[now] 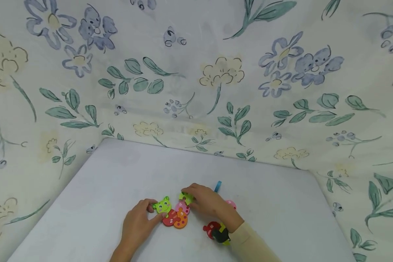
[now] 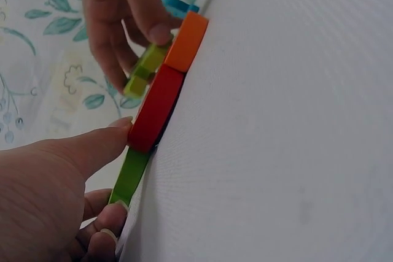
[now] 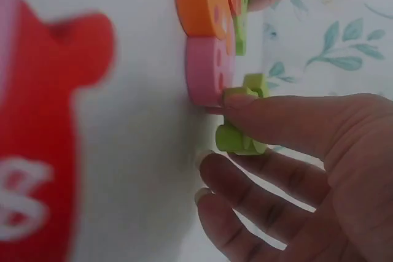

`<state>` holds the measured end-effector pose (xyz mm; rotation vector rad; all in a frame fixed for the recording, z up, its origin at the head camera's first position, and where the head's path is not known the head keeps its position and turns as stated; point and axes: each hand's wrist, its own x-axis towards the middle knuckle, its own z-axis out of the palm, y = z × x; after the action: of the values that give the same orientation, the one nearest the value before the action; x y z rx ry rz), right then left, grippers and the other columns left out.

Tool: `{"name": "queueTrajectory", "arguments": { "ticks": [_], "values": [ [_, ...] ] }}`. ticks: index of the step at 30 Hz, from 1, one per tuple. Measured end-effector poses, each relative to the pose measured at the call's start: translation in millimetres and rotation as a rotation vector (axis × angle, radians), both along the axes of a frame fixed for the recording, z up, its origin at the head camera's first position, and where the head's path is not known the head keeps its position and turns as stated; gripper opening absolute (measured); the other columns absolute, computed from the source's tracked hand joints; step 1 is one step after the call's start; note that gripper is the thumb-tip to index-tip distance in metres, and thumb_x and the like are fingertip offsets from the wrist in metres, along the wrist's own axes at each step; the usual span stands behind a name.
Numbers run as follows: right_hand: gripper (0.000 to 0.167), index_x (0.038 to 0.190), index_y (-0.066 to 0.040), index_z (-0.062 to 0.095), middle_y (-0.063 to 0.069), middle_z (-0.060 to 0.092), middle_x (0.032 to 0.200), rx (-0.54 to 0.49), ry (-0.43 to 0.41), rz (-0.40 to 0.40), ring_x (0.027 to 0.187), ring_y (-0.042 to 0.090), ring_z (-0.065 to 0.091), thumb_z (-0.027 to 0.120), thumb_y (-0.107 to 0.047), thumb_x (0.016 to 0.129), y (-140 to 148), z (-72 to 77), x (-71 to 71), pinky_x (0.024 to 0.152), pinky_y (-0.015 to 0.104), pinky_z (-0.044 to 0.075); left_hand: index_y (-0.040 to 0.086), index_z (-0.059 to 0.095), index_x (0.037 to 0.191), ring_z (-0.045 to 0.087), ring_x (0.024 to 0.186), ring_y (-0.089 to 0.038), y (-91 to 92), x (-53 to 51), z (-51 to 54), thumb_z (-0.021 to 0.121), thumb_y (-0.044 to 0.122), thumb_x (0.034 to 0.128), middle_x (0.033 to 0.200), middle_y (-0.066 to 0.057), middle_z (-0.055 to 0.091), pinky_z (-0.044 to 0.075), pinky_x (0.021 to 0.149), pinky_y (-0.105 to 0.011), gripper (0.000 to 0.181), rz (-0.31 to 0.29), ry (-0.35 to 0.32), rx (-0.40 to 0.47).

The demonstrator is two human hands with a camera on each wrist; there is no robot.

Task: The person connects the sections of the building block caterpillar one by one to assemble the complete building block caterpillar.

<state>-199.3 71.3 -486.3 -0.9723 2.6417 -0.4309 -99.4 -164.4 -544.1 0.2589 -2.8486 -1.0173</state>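
Where the left hand (image 1: 138,221) grips: green face piece (image 1: 164,206), thumb against red piece 2 (image 1: 169,219).
Right hand (image 1: 207,200): pinches light-green piece (image 3: 231,138) just beside pink piece 4 (image 1: 181,208).
Orange piece 3 (image 1: 180,221): on white table (image 1: 117,174), between red and pink.

You read "2" on the rounded red puzzle piece (image 1: 168,220), "3" on the rounded orange spotted piece (image 1: 180,221), "4" on the rounded pink piece (image 1: 183,209), "8" on the separate red knobbed piece (image 1: 212,230).
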Motion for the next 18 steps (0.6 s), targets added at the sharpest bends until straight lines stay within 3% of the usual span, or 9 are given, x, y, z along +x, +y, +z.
{"name": "queueTrajectory", "arguments": {
  "ticks": [4, 8, 13, 18],
  "values": [
    [0.047, 0.144, -0.023, 0.065, -0.005, 0.065, 0.132, 0.009, -0.008, 0.065, 0.118, 0.011, 0.061, 0.076, -0.021, 0.098, -1, 7.2, -15.7, 0.101, 0.029, 0.05, 0.012, 0.07, 0.121, 0.046, 0.071, -0.012, 3.7, -5.0, 1.4, 0.091, 0.04, 0.0806, 0.088, 0.006, 0.056, 0.038, 0.061, -0.027, 0.054, 0.001, -0.014, 0.02],
    [0.043, 0.139, -0.023, 0.069, -0.007, 0.066, 0.123, 0.008, -0.033, 0.068, 0.107, 0.009, 0.061, 0.077, -0.017, 0.097, 1, 11.3, -24.6, 0.096, 0.026, 0.051, 0.012, 0.07, 0.121, 0.045, 0.07, -0.012, 5.4, -9.2, 2.2, 0.091, 0.041, 0.0808, 0.088, 0.006, 0.055, 0.038, 0.061, -0.027, 0.054, -0.012, -0.003, 0.02],
    [0.043, 0.136, -0.025, 0.071, -0.009, 0.062, 0.108, -0.02, -0.101, 0.056, 0.093, 0.006, 0.055, 0.077, -0.011, 0.096, 1, 10.0, -26.3, 0.086, 0.021, 0.05, 0.011, 0.07, 0.122, 0.044, 0.069, -0.012, 3.1, -10.1, 3.0, 0.092, 0.04, 0.0801, 0.086, 0.006, 0.054, 0.038, 0.06, -0.026, 0.055, -0.016, 0.007, -0.013],
    [0.045, 0.137, -0.028, 0.071, -0.008, 0.062, 0.108, -0.012, -0.109, 0.044, 0.093, 0.005, 0.054, 0.077, -0.011, 0.095, -5, 4.7, -21.7, 0.085, 0.021, 0.05, 0.008, 0.07, 0.123, 0.044, 0.07, -0.013, -0.6, -5.8, 3.5, 0.09, 0.042, 0.0812, 0.086, 0.005, 0.053, 0.037, 0.062, -0.028, 0.058, -0.011, -0.029, -0.017]
  ]
}}
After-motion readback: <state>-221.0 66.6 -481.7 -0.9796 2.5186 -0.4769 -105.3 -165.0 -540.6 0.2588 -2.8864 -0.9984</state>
